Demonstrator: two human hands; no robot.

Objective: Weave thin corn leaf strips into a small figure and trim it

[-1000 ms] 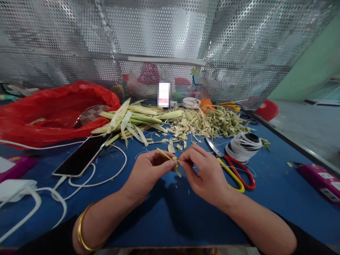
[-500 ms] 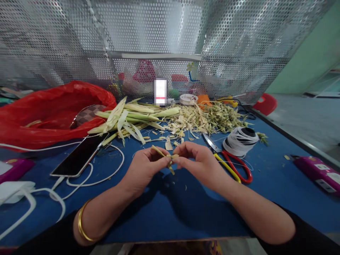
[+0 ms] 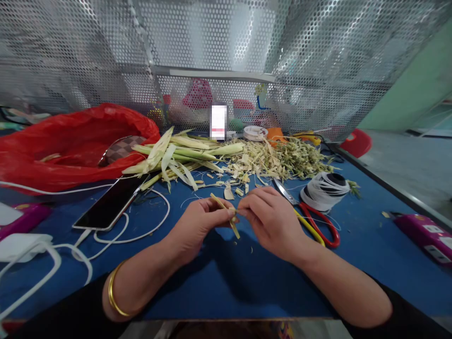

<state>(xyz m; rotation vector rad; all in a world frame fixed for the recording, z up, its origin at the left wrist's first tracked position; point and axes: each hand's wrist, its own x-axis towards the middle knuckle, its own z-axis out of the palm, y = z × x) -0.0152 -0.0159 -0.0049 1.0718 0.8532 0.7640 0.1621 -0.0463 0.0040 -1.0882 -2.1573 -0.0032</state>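
Over the blue table, my left hand point(image 3: 201, 221) pinches a narrow strip of pale yellow-green husk point(image 3: 236, 230) between thumb and fingers. The strip slants down to the right, with a small knotted bit at its middle. My right hand point(image 3: 271, 221) is closed at that bit, thumb and fingertips together on a thin end of the husk; its fingers partly hide what they pinch. Scissors point(image 3: 305, 221) with one red and one yellow handle lie open just right of my right hand. Beyond them stands a spool of white thread point(image 3: 324, 192).
Long husk leaves point(image 3: 180, 153) and a heap of husk scraps point(image 3: 254, 162) lie at the back. Left are a red plastic bag point(image 3: 38, 160), a phone point(image 3: 109, 207) and a white cable point(image 3: 164, 214). A purple power strip point(image 3: 423, 230) lies right. Perforated metal sheet point(image 3: 212, 42) stands behind.
My right hand has turned over, its back now more toward me, and shifted slightly from the left hand. The husk strip shows more of its lower end. The view has shifted slightly.
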